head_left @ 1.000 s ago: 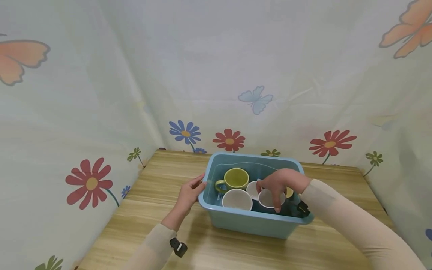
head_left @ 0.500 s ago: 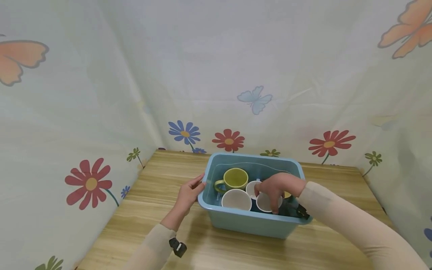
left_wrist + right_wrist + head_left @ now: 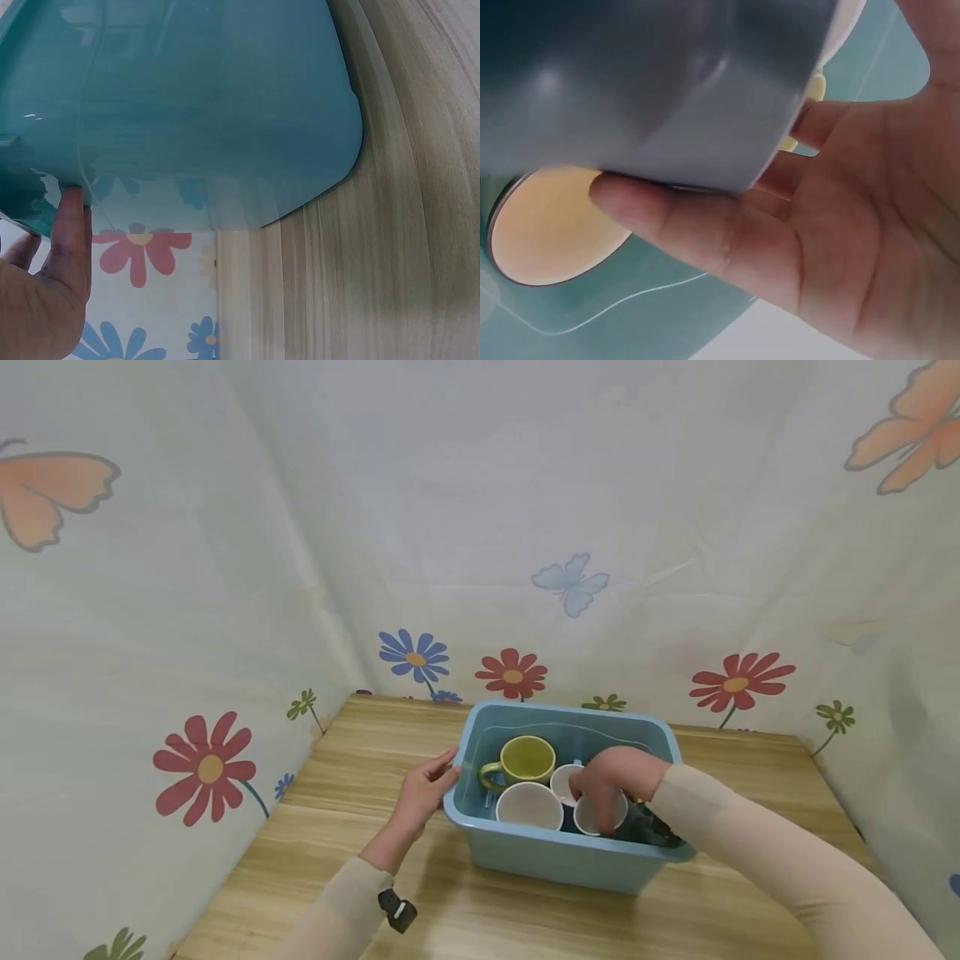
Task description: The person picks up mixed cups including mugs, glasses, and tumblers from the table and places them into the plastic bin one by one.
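Observation:
A blue plastic bin (image 3: 555, 852) stands on the wooden table with several cups inside. My right hand (image 3: 618, 777) reaches into it and grips a dark grey cup (image 3: 682, 97) with a white inside, at the bin's front right. In the right wrist view a finger lies along this cup's outer wall. Straight fingers of my left hand (image 3: 420, 793) touch the bin's left end, just under the rim. A green mug (image 3: 527, 758) is at the back left, a white-lined cup (image 3: 528, 806) in front of it. Between them and my right hand sits a small white cup (image 3: 562, 783).
A cup with a yellowish inside (image 3: 559, 225) and dark rim lies behind my right hand, mostly hidden in the head view. The wooden table (image 3: 375, 735) extends around the bin. A flower-printed curtain (image 3: 450, 527) hangs behind and at both sides.
My right hand has moved slightly down and left, lowering the dark grey cup deeper into the bin. My left hand and the bin stay where they were.

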A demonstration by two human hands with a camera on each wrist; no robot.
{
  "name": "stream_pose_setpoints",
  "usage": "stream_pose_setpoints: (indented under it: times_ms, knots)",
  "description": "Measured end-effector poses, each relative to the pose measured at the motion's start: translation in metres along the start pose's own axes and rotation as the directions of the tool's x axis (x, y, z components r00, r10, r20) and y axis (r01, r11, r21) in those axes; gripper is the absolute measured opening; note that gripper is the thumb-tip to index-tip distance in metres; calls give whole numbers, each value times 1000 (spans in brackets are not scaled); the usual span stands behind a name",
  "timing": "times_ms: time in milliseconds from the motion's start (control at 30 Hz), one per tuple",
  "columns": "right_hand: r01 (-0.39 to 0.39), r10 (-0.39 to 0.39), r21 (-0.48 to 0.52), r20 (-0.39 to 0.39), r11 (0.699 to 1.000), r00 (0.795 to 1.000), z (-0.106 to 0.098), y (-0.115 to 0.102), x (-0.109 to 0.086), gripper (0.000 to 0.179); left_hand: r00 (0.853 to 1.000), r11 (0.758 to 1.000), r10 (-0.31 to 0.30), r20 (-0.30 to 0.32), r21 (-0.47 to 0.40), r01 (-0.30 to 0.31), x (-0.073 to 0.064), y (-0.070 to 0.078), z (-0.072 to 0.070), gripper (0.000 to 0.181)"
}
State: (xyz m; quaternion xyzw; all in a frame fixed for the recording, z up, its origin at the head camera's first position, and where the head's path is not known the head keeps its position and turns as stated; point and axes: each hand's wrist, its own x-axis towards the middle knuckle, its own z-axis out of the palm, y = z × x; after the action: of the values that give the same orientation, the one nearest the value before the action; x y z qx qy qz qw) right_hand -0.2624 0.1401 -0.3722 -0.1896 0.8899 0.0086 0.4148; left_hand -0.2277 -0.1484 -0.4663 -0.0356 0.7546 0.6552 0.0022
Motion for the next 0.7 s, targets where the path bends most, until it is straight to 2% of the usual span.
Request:
stream_pose_setpoints:
  times_ms: [233, 367, 533, 700]
  knots:
    - [-75, 73, -44, -34, 996, 997, 2, -6, 4, 48, 1000, 1000, 0, -2, 15, 0, -2, 0, 0, 45]
    - [-80, 79, -28, -50, 996, 996, 2, -10, 3, 45, 1000, 1000, -5, -1, 13, 5, -1, 0, 0, 45]
    - [-60, 59, -17, -72, 998, 996, 4, -8, -1, 41, 1000, 1000, 0, -6, 9, 0, -1, 0, 0, 45]
    - [10, -10, 4, -97, 1000, 995, 5, -3, -10, 54, 1000, 1000, 12, -4, 11, -12, -1, 1, 0, 45]
